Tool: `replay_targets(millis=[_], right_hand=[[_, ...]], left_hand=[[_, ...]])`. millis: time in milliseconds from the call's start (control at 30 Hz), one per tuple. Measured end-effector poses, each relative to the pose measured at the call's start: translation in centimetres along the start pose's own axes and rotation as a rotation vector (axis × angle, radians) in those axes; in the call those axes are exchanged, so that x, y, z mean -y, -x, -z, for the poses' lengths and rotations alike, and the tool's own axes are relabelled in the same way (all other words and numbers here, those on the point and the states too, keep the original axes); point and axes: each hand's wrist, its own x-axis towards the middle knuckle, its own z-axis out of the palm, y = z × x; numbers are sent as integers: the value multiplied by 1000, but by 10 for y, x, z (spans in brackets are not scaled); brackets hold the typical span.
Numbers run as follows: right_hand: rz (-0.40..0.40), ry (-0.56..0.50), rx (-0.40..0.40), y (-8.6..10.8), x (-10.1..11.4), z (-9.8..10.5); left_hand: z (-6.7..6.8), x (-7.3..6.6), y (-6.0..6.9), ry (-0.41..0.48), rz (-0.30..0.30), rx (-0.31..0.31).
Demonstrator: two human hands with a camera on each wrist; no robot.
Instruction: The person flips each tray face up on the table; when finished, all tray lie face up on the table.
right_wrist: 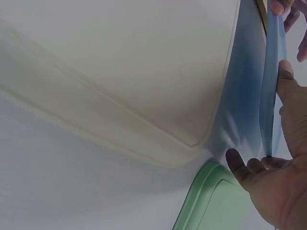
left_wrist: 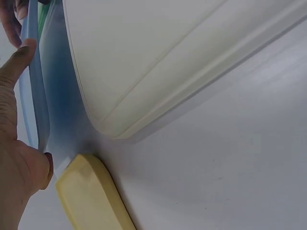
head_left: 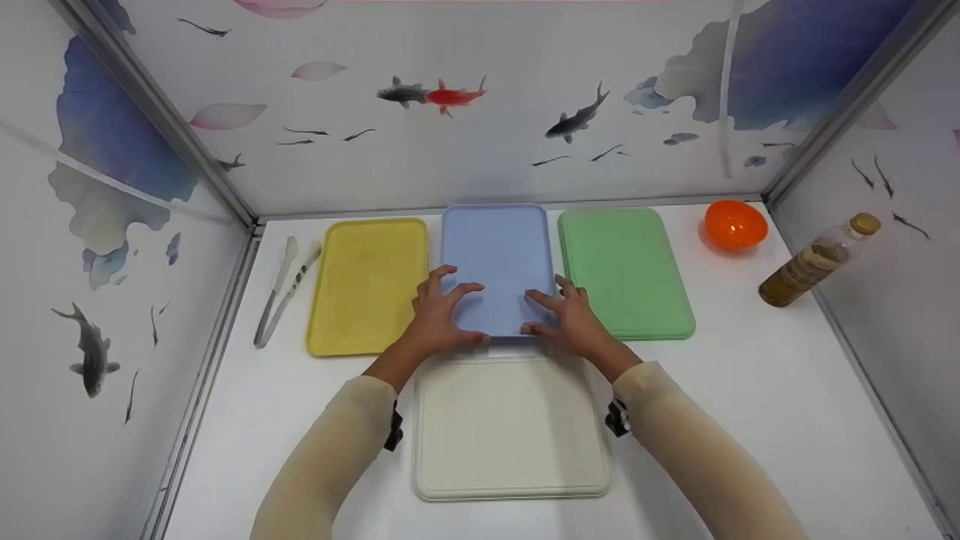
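Note:
A blue tray [head_left: 495,240] is held between two hands at the back centre, its near end by the white tray. The left hand [head_left: 439,315] grips its left near corner, thumb along the near edge and other fingers at the side and over the surface. On the opposite corner, the right hand [head_left: 574,322] holds it in a similar way. In the left wrist view the blue tray [left_wrist: 38,96] appears tilted, with the left hand [left_wrist: 17,143] against it. The right wrist view has the right hand [right_wrist: 292,167] around the blue tray's edge [right_wrist: 270,86].
The white tray [head_left: 514,427] lies in front. A yellow tray [head_left: 367,285] is left of the blue one, a green tray [head_left: 622,270] right of it. Tongs [head_left: 277,300] lie far left; an orange bowl [head_left: 735,225] and a bottle [head_left: 802,274] are at the right. Walls enclose the back and sides.

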Motion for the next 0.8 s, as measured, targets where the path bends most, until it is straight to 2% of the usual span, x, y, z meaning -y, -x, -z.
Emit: replay_targets(millis=[233,567,800], right_hand=[[-29,42,40,-2,-1,-2],[-71,79,70,-6,-3,-9],[-68,126,77,-8,-1,-12]], left_hand=[[-2,0,-1,-45,-13,10],[-8,-4,-2,-141,13,61],[-12,-5,-5,-219,13,91]])
